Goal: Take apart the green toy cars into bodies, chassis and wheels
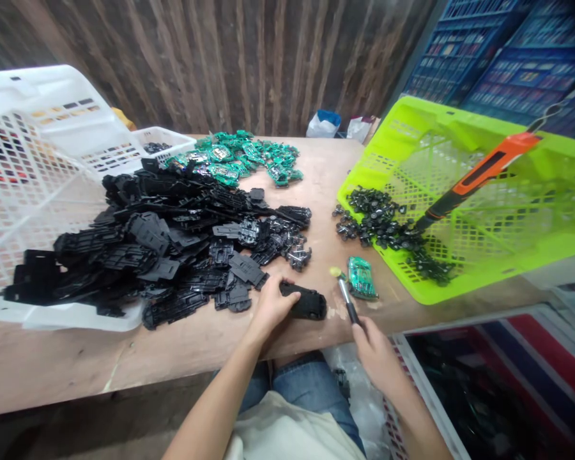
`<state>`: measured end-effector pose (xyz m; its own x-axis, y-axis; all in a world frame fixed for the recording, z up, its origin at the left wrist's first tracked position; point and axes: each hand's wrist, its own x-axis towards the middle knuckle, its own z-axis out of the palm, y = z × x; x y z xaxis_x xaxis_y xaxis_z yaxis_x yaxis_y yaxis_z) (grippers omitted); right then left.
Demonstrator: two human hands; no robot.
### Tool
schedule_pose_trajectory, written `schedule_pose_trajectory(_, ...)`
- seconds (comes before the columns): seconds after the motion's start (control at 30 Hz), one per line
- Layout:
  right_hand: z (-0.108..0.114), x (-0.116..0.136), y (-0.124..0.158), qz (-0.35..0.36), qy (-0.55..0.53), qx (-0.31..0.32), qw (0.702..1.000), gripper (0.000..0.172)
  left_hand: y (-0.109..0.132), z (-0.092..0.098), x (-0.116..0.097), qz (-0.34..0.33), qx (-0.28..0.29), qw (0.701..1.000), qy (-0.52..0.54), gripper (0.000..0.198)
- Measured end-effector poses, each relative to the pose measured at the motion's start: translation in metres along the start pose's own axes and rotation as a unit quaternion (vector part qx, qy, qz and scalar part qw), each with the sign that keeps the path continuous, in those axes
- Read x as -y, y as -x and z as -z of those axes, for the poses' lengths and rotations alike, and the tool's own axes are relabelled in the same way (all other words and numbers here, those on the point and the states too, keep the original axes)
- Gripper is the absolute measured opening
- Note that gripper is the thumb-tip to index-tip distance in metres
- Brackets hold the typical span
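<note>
from the head view, here we go: my left hand is closed on the left end of a black car-shaped part, thumb on top, near the front edge of the table. it looks like hard plastic, so i judge it light and stiff, a bit slick, hardly fragile; the long sides or that end give the best hold, leaving the middle bare. over to my right hand, well apart from the left, wrapped round the dark handle of a yellow-headed hammer, its head near a green car piece.
</note>
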<state>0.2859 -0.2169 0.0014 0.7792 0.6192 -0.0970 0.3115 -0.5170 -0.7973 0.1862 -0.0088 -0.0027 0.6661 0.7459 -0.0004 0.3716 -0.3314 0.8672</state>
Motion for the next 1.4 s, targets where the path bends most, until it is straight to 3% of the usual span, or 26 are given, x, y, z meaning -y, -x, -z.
schedule_pose_trajectory(0.1, 0.014, 0.006, 0.036, -0.061, -0.189, 0.048, 0.979, 0.042, 0.0, 0.0, 0.001, 0.005, -0.002, 1.0, 0.002, 0.021)
schedule_pose_trajectory(0.2, 0.007, -0.001, 0.067, -0.042, -0.249, 0.017, 0.967, 0.05, 0.0, -0.001, 0.002, 0.006, -0.004, 1.0, 0.004, 0.021)
schedule_pose_trajectory(0.33, -0.017, -0.026, 0.082, -0.01, -0.065, -0.031, 0.997, 0.054, -0.001, -0.001, 0.003, 0.004, -0.013, 1.0, 0.002, 0.021)
schedule_pose_trajectory(0.43, -0.021, -0.038, 0.082, 0.009, 0.039, -0.059, 0.997, 0.052, -0.001, -0.002, 0.004, 0.0, -0.018, 1.0, 0.001, 0.02)
schedule_pose_trajectory(0.53, -0.017, -0.041, 0.078, 0.048, 0.11, -0.053, 0.991, 0.05, -0.002, 0.0, 0.004, -0.006, -0.018, 1.0, -0.001, 0.021)
schedule_pose_trajectory(0.63, -0.016, -0.039, 0.062, 0.081, 0.162, -0.016, 0.983, 0.047, -0.001, 0.009, -0.001, -0.038, -0.052, 0.998, 0.011, 0.04)
schedule_pose_trajectory(0.7, -0.019, -0.032, 0.042, 0.079, 0.183, -0.033, 0.979, 0.046, 0.002, 0.018, -0.009, -0.087, -0.073, 0.993, 0.036, 0.055)
schedule_pose_trajectory(0.77, -0.023, -0.016, 0.017, 0.091, 0.19, -0.042, 0.977, 0.044, 0.007, 0.026, -0.02, -0.153, -0.059, 0.985, 0.054, 0.06)
schedule_pose_trajectory(0.87, -0.026, 0.018, -0.018, 0.192, 0.096, -0.04, 0.976, 0.046, 0.017, 0.033, -0.037, -0.251, 0.003, 0.967, 0.045, 0.056)
schedule_pose_trajectory(0.97, -0.023, 0.049, -0.038, 0.311, -0.02, 0.009, 0.95, 0.05, 0.025, 0.036, -0.046, -0.3, 0.048, 0.952, 0.037, 0.051)
schedule_pose_trajectory(1.1, -0.016, 0.063, -0.041, 0.368, -0.031, 0.04, 0.929, 0.032, 0.03, 0.039, -0.047, -0.312, 0.073, 0.947, 0.028, 0.041)
schedule_pose_trajectory(1.27, -0.018, 0.063, -0.034, 0.438, 0.019, -0.028, 0.898, 0.03, 0.032, 0.033, -0.044, -0.303, 0.063, 0.951, 0.022, 0.043)
schedule_pose_trajectory(1.4, -0.027, 0.063, -0.028, 0.449, 0.028, -0.075, 0.89, 0.03, 0.034, 0.031, -0.045, -0.295, 0.069, 0.952, 0.03, 0.04)
